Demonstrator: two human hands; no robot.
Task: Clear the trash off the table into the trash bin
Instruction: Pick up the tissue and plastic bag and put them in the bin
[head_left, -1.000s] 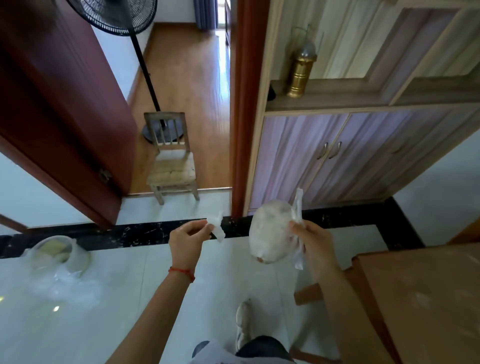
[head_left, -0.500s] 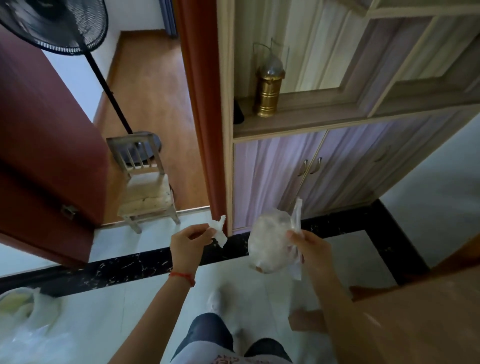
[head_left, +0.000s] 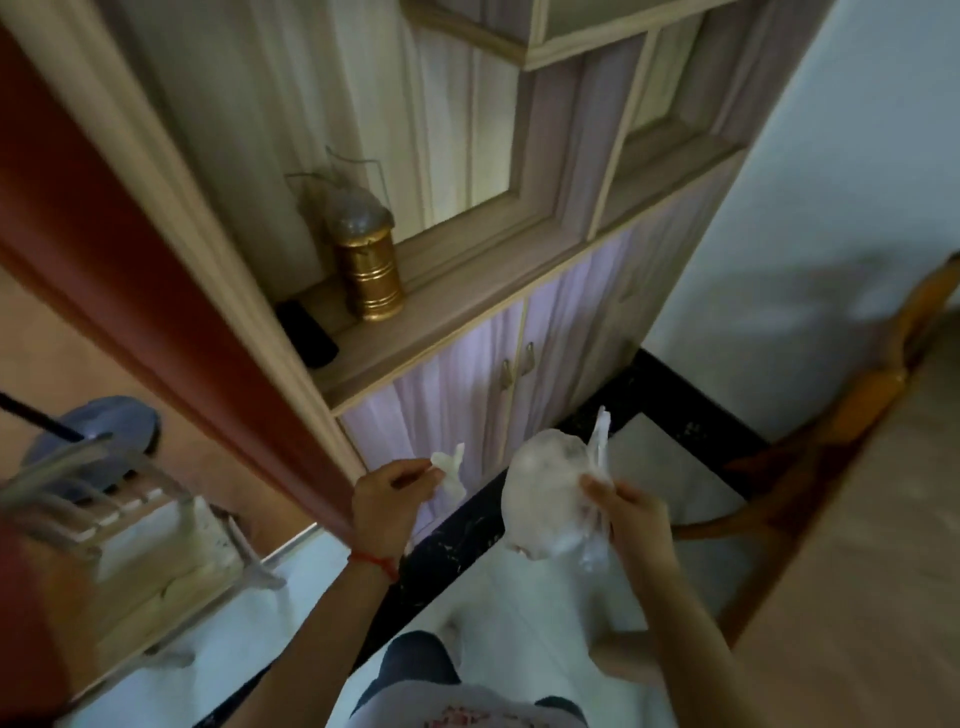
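Observation:
My right hand (head_left: 631, 512) grips a clear plastic bag (head_left: 545, 493) with something pale and rounded inside, holding it by its twisted neck at chest height. My left hand (head_left: 387, 501) pinches a small white scrap of paper (head_left: 449, 467) between thumb and fingers, a hand's width left of the bag. A red string circles my left wrist. The wooden table (head_left: 872, 587) fills the lower right. No trash bin is in view.
A wooden cabinet (head_left: 467, 384) with a brass lantern (head_left: 371, 270) and a dark phone (head_left: 306, 335) on its ledge stands straight ahead. A red door frame (head_left: 171, 322) slants at left, with a small wooden chair (head_left: 130, 535) and fan base (head_left: 98, 436) beyond. A chair (head_left: 810, 467) stands by the table.
The view has swung to the right and tilted; the bin with its plastic liner at the lower left has left the frame. Both hands keep hold of the scrap and the bag.

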